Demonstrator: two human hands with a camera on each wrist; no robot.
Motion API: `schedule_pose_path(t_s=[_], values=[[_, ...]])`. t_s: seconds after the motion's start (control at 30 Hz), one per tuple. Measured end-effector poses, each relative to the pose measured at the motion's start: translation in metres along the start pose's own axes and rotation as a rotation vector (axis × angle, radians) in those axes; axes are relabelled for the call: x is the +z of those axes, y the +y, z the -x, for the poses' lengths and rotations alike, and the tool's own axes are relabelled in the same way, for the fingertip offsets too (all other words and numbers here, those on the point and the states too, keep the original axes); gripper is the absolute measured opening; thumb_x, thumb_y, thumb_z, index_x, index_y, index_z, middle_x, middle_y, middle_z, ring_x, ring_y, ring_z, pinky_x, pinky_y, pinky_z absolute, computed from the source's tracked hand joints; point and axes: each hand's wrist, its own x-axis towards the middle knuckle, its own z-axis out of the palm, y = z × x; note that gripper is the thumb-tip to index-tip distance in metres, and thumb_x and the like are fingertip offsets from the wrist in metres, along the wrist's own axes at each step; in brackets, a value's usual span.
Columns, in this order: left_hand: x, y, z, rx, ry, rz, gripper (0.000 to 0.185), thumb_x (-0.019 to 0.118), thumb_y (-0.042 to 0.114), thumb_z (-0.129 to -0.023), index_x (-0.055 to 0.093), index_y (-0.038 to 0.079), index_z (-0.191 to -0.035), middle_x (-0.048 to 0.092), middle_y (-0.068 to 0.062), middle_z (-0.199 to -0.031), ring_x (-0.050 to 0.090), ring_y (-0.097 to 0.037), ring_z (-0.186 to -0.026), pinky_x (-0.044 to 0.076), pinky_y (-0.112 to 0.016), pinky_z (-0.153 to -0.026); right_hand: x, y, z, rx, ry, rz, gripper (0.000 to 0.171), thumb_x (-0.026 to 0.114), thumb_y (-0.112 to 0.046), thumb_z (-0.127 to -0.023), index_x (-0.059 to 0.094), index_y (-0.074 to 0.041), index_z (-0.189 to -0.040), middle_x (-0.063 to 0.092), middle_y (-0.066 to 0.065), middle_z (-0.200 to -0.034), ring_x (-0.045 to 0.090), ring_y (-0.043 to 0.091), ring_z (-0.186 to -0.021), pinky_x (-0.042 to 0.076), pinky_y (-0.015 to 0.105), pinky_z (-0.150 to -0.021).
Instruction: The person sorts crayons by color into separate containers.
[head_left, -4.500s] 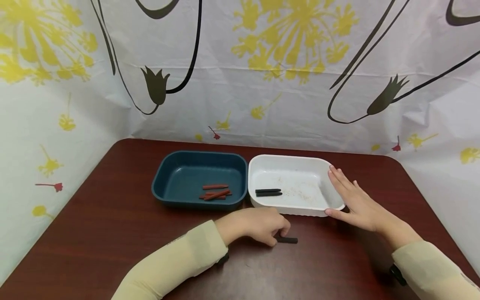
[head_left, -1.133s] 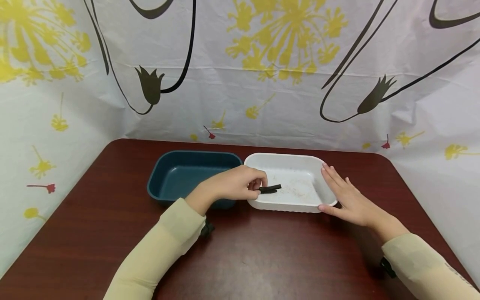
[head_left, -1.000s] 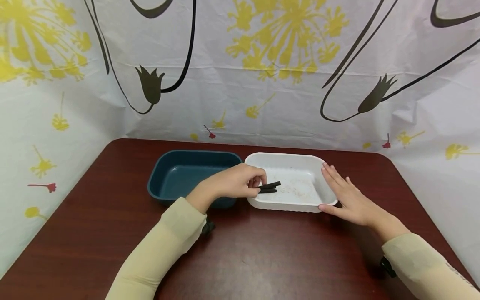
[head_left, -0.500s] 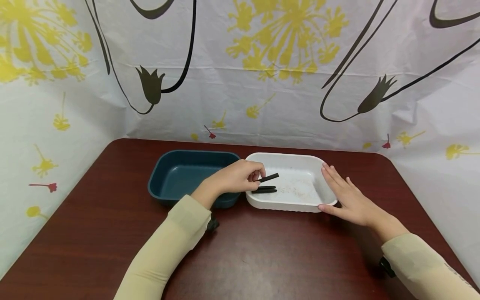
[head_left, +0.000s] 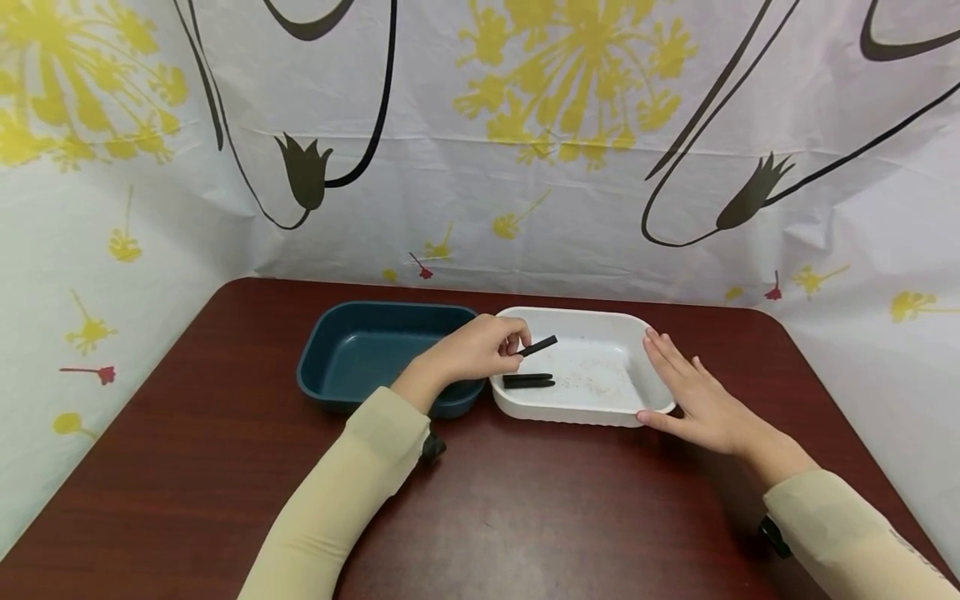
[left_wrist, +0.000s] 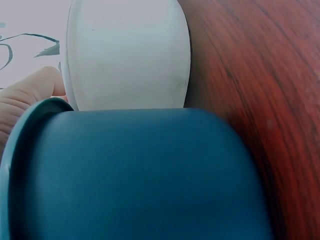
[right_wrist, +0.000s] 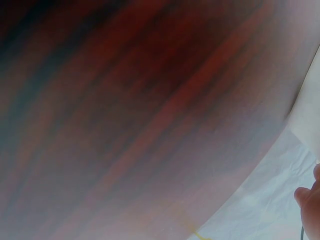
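1. Left hand (head_left: 472, 354) raised over the white tray (head_left: 645, 412), fingers (head_left: 517, 342) pinching one end of a black stick (head_left: 542, 345), tilted and clear of the tray floor.
2. Two more black sticks (head_left: 528, 381) lying side by side beneath, inside the same tray.
3. Right hand (head_left: 693, 400) flat, fingers straight against the tray's right rim, seemingly to steady it.
4. Blue tray (head_left: 315, 379) touching on the left, on the table (head_left: 187, 467).

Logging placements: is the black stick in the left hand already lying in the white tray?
Not yet. The left hand pinches the black stick, tilted, above the white plastic tray.
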Motion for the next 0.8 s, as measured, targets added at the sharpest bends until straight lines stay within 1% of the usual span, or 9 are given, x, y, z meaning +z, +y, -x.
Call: schedule_pose_path(t_s=[0.2, 0.43, 0.53, 0.7, 0.8], values=[[0.0017, -0.0014, -0.0016, 0.0, 0.016, 0.006, 0.017, 0.064, 0.013, -0.093, 0.065, 0.009, -0.109, 0.06, -0.001, -0.085, 0.054, -0.013, -0.077, 0.046, -0.024, -0.071, -0.0003, 0.0, 0.0, 0.003, -0.002, -0.001, 0.101, 0.069, -0.044, -0.089, 0.005, -0.012, -0.161, 0.005, 0.01, -0.169, -0.007, 0.015, -0.156, 0.018, 0.075, -0.111], [0.0041, -0.0041, 0.0017, -0.02, 0.045, 0.025, 0.024, 0.067, 0.016, -0.095, 0.066, 0.006, -0.116, 0.067, -0.003, -0.097, 0.059, -0.013, -0.087, 0.051, -0.026, -0.08, -0.0006, -0.0002, -0.0007, -0.002, -0.003, 0.009, 0.101, 0.069, -0.043, -0.089, 0.007, -0.009, -0.161, 0.005, 0.011, -0.169, -0.006, 0.017, -0.156, 0.019, 0.076, -0.11], [0.0035, -0.0035, 0.0034, -0.014, 0.043, 0.038, 0.023, 0.066, 0.016, -0.095, 0.066, 0.005, -0.116, 0.068, -0.004, -0.099, 0.06, -0.014, -0.089, 0.052, -0.028, -0.082, -0.0007, -0.0001, -0.0008, -0.007, 0.003, 0.01, 0.101, 0.07, -0.043, -0.089, 0.007, -0.009, -0.161, 0.006, 0.012, -0.169, -0.007, 0.015, -0.156, 0.02, 0.076, -0.109], [0.0019, -0.0011, 0.0057, -0.022, 0.033, 0.027, 0.02, 0.066, 0.018, -0.096, 0.067, 0.008, -0.114, 0.069, -0.003, -0.101, 0.061, -0.013, -0.09, 0.053, -0.028, -0.084, -0.0008, -0.0006, -0.0012, -0.008, 0.004, 0.006, 0.101, 0.07, -0.043, -0.089, 0.008, -0.008, -0.161, 0.006, 0.012, -0.169, -0.007, 0.014, -0.156, 0.02, 0.076, -0.109], [0.0003, -0.0002, 0.0074, -0.026, 0.028, 0.02, 0.021, 0.065, 0.018, -0.097, 0.067, 0.008, -0.115, 0.069, -0.003, -0.102, 0.062, -0.013, -0.091, 0.053, -0.029, -0.084, -0.001, -0.0004, -0.0008, -0.004, 0.003, 0.004, 0.101, 0.07, -0.043, -0.089, 0.007, -0.009, -0.161, 0.006, 0.012, -0.169, -0.005, 0.018, -0.156, 0.02, 0.076, -0.11]])
